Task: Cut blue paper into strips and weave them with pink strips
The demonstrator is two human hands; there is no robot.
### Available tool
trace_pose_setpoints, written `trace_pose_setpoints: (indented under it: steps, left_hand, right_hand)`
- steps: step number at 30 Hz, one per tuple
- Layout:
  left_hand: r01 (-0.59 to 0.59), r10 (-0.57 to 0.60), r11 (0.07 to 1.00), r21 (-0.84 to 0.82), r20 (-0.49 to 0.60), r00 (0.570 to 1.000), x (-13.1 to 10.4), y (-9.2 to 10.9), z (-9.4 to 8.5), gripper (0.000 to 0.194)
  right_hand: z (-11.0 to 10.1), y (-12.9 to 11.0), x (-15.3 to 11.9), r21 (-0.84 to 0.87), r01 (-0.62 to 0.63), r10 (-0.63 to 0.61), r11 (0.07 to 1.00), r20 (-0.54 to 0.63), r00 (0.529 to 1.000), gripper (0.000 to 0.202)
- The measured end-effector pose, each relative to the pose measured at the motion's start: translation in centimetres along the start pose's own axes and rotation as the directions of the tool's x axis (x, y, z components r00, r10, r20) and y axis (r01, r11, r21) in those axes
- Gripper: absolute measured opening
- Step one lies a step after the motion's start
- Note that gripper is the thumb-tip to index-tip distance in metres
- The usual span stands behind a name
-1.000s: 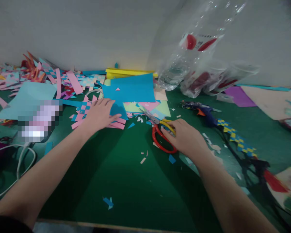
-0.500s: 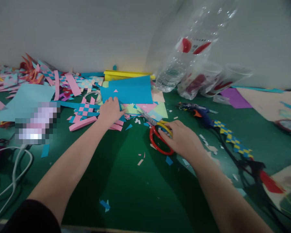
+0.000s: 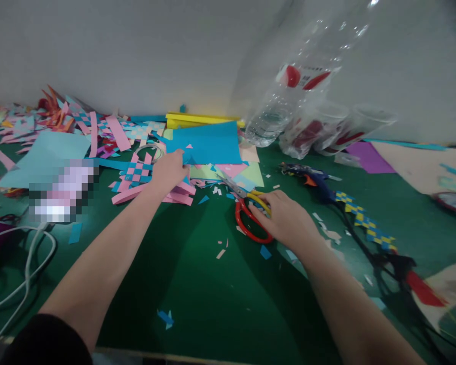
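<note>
My left hand (image 3: 169,171) reaches to the lower left corner of a blue paper sheet (image 3: 213,144), its fingers closed on the edge. Part of that corner is hidden by the hand. A roll of clear tape (image 3: 137,152) and a blue-and-pink woven paper piece (image 3: 137,173) lie just left of it. In my right hand (image 3: 285,213) is a pair of scissors (image 3: 236,189) with one red and one yellow handle. The scissors rest low over the table, blades pointing away to the left at the sheets. Pink strips (image 3: 178,196) lie beneath my left wrist.
A tilted plastic bottle (image 3: 269,119) and plastic cups (image 3: 368,124) stand by the wall. Paper scraps (image 3: 26,129) heap at the back left. A phone (image 3: 66,190) with a white cable (image 3: 28,263) lies left. A glue gun (image 3: 399,263) with a black cord sits right.
My left hand has turned slightly and its thumb has drawn in against the fingers at the blue sheet's corner. My right hand and the scissors stay put; the view has shifted a little.
</note>
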State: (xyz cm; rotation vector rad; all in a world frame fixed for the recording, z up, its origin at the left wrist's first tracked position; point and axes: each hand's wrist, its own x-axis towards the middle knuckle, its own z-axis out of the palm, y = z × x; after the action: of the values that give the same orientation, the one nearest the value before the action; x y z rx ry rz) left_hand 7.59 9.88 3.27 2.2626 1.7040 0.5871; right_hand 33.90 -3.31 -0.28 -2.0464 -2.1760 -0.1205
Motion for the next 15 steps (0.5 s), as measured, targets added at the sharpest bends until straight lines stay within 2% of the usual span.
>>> trace_pose_setpoints:
  steps: [3,6,8,10,13,15]
  left_hand:
    - [-0.013,0.003,0.997,-0.077,-0.118,0.993,0.4,0.0,-1.2,0.023]
    - [-0.085,0.009,0.968,-0.237,-0.306,0.952,0.8,0.1,-2.8,0.008]
    - [-0.135,-0.011,0.92,-0.367,-0.37,0.929,1.1,0.2,-3.8,0.011]
    - [-0.193,-0.04,0.814,-0.548,-0.384,0.922,1.3,0.4,-4.6,0.015]
    - [-0.262,-0.102,0.564,-0.783,-0.381,0.919,1.2,0.9,-5.3,0.009]
    - [-0.264,-0.161,0.392,-0.881,-0.348,0.923,0.7,1.4,-5.4,0.006]
  right_hand:
    - [-0.1,-0.1,0.0,-0.005,-0.004,0.004,1.0,0.013,1.0,0.045]
    - [0.0,-0.1,0.0,-0.006,-0.007,0.007,1.0,0.01,1.0,0.045]
    - [0.1,0.0,-0.1,0.002,0.0,0.0,1.0,-0.005,1.0,0.045]
    - [0.0,0.0,-0.2,0.007,0.012,-0.012,1.0,-0.015,1.0,0.044]
    - [-0.4,-0.2,-0.4,-0.032,0.022,-0.022,0.999,-0.008,1.0,0.043]
    - [-0.8,-0.5,-0.6,-0.093,0.015,-0.015,0.996,0.004,1.0,0.042]
